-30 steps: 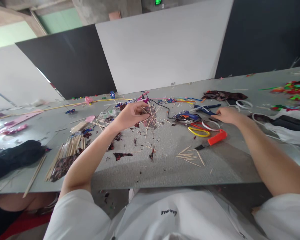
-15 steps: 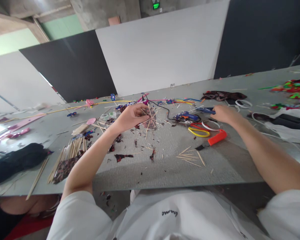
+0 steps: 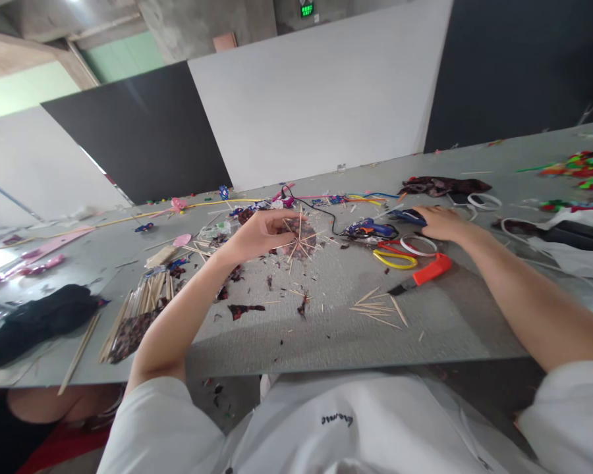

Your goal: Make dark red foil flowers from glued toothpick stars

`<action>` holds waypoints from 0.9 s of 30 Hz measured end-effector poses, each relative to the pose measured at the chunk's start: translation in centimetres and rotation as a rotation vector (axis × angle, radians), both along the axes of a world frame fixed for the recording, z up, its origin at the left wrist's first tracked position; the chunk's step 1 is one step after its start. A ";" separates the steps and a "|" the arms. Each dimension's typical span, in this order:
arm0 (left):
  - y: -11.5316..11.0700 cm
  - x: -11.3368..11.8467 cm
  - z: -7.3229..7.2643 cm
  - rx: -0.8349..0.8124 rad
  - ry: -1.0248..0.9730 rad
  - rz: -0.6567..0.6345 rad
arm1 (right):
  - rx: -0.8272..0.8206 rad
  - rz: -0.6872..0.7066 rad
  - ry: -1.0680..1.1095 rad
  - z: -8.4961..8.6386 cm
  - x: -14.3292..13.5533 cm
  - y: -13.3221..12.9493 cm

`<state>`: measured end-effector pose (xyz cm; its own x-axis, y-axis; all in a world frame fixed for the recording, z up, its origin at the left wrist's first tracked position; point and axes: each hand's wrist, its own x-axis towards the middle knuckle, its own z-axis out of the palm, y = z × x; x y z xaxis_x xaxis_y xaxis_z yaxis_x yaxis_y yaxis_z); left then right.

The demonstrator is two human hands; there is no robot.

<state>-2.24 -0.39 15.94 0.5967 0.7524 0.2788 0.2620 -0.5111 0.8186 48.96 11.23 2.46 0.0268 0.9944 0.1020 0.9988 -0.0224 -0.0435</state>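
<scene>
My left hand (image 3: 261, 234) is closed around the edge of a round, dark-patterned piece (image 3: 301, 246) with thin wooden sticks spreading from its middle like spokes. Thumb and fingers pinch it from the left, just above the table. My right hand (image 3: 441, 222) lies low over the table, its fingers fairly flat against the end of a dark blue-handled hand tool (image 3: 408, 216). The tool's exact kind is hard to make out. Left of that tool lies a blue glue gun (image 3: 370, 228) with a black cord.
Cut wooden sticks (image 3: 378, 309) lie in front. An orange-handled brush (image 3: 432, 270) and a yellow loop (image 3: 395, 259) lie near my right forearm. Bundled sticks (image 3: 143, 309) and a dark cloth bundle (image 3: 42, 322) sit left. Fabric scraps (image 3: 244, 311) are scattered about.
My right hand has lowered and flattened, its fingers loosening from the blue-handled tool, which now rests on the table. My left hand still holds the spoked piece, turned slightly more toward me.
</scene>
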 end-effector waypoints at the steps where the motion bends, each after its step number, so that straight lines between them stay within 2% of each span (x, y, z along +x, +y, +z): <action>1: 0.0 0.0 0.0 -0.004 0.003 -0.007 | -0.016 -0.001 -0.014 0.0 0.1 0.2; 9: -0.1 0.1 0.1 -0.018 0.014 -0.004 | -0.095 -0.085 -0.129 0.3 0.1 0.2; 18: 0.2 0.0 -0.1 0.040 0.061 -0.002 | -0.139 -0.120 -0.195 2.6 0.1 -1.2; 27: 0.6 -0.3 -0.5 0.064 0.108 0.006 | 0.015 -0.248 -0.267 4.1 -0.3 -3.6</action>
<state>-2.54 0.22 15.43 0.6215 0.7389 0.2603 0.3504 -0.5594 0.7512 48.68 7.63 6.58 0.2371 0.9594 0.1526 0.9394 -0.2664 0.2158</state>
